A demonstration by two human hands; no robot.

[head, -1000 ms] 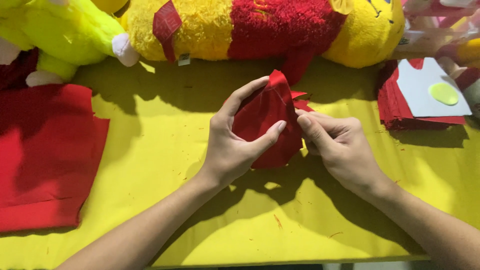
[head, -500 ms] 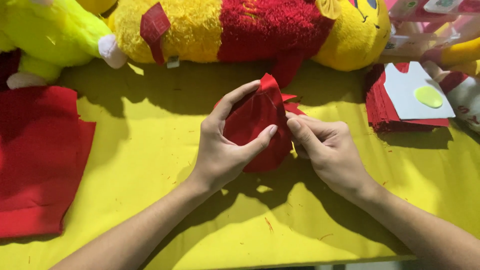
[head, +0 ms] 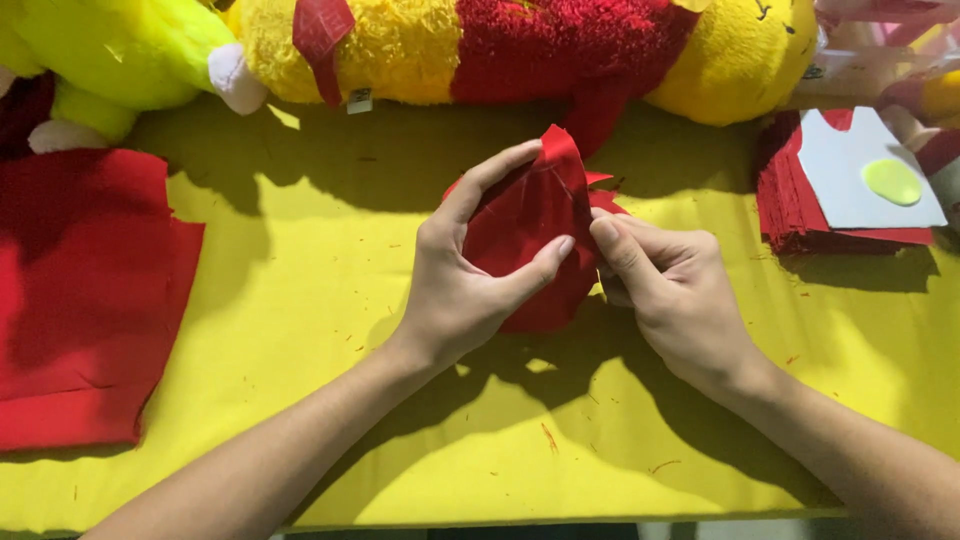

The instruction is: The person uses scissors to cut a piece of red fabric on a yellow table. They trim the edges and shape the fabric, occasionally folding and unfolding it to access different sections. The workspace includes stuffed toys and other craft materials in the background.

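- I see the left hand (head: 455, 290) pinching a folded red cloth piece (head: 530, 225), fingers closed on it.
- The right hand (head: 670, 285) grips its right edge.
- The cloth is held up over the yellow worktop (head: 300, 300), near a big plush toy (head: 520, 45).

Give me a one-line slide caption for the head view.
Left hand and right hand pinch a folded red fabric piece above a yellow table, plush toys behind.

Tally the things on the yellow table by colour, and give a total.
Red: 3, the folded red fabric piece in both hands, the red cloth, the red stack
Yellow and red: 1, plush toy
Green: 1, plush toy
White: 1, card
Total: 6
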